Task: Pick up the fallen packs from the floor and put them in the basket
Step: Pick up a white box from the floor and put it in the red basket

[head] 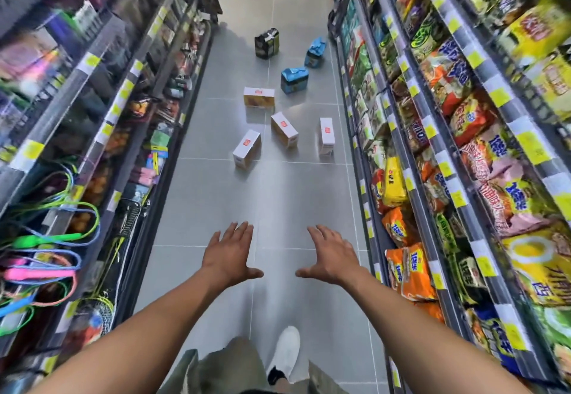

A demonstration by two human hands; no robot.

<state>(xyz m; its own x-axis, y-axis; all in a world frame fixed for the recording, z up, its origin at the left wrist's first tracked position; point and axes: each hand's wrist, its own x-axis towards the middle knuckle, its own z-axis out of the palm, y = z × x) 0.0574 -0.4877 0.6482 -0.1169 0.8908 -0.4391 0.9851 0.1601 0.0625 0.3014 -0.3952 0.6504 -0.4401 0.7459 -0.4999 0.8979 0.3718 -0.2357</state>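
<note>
Approaching fallen packs down the aisle, both hands empty, nothing picked yet.
Left hand spread flat, palm down; right hand likewise spread. White boxes lie on the floor well ahead, blue packs and a dark pack beyond. Basket not visible. Next: walk closer, crouch, grab nearest box.
</note>
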